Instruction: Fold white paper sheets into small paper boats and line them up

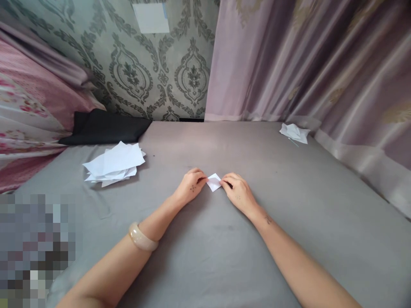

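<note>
Paper in hand: small white paper square (214, 183), turned cornerwise, mid-sheet between the two hands; a crease line shows across it.
Left hand: left hand (192, 186) pinched closed on the square's left corner; pale bangle (143, 238) on that forearm.
Right hand: right hand (238, 192) pinched closed on the right corner.
Surface: grey sheet (208, 261), lightly wrinkled.
Left of hands: loose stack of white papers (117, 161), edges uneven, well apart from the left hand.
Behind stack: folded black cloth (105, 127), near the wall; pink floral fabric (32, 102) beside it.
Far right: small heap of white paper pieces (293, 132) near the mauve curtain (289, 64); thin pale sliver just in front, too small to identify.
Wall: grey damask wallpaper (189, 77), white sheet (150, 18) high up on it.
View blocked: fingertips cover the square's side corners; pixelated patch hides the lower left.
</note>
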### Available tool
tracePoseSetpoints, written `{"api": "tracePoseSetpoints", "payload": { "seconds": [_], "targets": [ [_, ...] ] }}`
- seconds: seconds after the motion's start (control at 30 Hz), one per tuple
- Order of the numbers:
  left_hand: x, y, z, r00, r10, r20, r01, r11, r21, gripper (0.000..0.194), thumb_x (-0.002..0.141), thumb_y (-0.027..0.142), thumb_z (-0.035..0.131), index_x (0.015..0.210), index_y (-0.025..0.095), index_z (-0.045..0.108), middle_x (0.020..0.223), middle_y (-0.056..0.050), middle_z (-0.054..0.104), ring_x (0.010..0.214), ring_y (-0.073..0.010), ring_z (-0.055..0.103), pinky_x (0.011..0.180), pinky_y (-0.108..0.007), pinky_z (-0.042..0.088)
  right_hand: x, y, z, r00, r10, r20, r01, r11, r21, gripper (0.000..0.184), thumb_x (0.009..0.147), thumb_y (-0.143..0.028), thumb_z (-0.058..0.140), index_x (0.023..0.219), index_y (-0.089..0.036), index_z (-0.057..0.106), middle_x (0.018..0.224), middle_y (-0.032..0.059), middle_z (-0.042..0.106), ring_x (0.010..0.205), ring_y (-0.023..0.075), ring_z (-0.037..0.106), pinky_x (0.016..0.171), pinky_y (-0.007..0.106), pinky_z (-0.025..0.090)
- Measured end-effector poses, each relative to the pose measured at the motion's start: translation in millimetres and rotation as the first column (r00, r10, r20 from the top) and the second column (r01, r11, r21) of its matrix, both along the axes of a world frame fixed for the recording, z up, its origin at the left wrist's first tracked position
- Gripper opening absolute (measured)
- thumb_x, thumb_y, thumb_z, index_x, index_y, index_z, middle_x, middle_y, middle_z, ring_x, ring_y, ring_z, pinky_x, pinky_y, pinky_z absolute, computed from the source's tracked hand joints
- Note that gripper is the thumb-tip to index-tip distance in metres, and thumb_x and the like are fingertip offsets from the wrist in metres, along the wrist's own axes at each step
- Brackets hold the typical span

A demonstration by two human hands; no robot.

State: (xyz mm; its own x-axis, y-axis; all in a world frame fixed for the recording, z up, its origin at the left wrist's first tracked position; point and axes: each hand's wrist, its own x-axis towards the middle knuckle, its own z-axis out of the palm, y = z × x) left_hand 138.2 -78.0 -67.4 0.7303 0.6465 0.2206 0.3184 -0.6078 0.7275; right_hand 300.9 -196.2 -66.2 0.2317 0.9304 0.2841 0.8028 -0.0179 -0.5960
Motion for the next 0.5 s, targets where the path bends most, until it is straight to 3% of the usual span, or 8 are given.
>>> {"api": "tracePoseSetpoints", "payload": {
  "seconds": [0.23,0.5],
  "targets": [
    [5,-1,2.9,0.993,0.114,-0.012,-0.115,0.989,-0.092,0.016,0.081,0.026,0.059,0.072,0.018,0.069,0.081,-0.006,0.06,0.069,-0.0168,0.055,0.07,-0.029,0.042,-1,6,-3.3,0.984,-0.111,-0.142,0.11,0.994,-0.013,0.016,0.086,-0.026,0.054,0.077,-0.02,0.066,0.089,0.0043,0.065,0.083,0.0168,0.061,0.078,0.03,0.045],
    [12,0,6.1,0.978,0.136,-0.158,-0.142,0.99,-0.028,0.014,0.082,0.023,0.058,0.075,0.015,0.067,0.083,-0.006,0.057,0.073,-0.016,0.055,0.074,-0.03,0.045,-4,12,-5.7,0.983,-0.18,-0.038,0.178,0.982,-0.058,0.018,0.086,-0.027,0.052,0.074,-0.018,0.062,0.093,0.0072,0.058,0.081,0.0178,0.059,0.078,0.032,0.045]
  ]
}}
